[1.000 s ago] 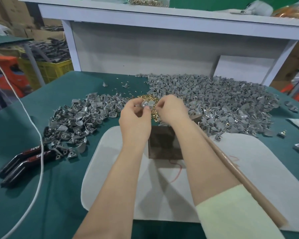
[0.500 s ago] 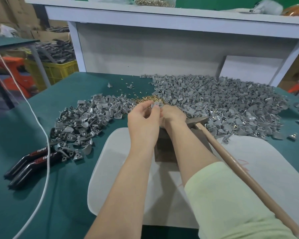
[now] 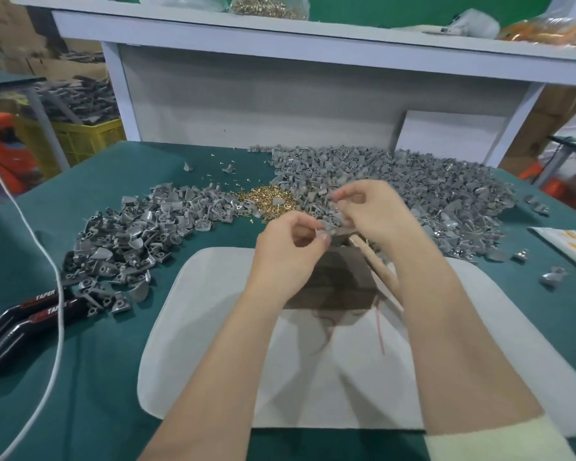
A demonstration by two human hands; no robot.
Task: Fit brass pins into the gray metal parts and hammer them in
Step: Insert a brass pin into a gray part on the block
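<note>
Two hands meet just beyond the dark block. My left hand pinches a gray part, its heading too blurred to read. My right hand presses its fingertips together, on what I cannot tell. The hammer handle slants from the block's far-right corner toward me. Brass pins crowd beyond the block, and bare white pad lies nearer.
</note>
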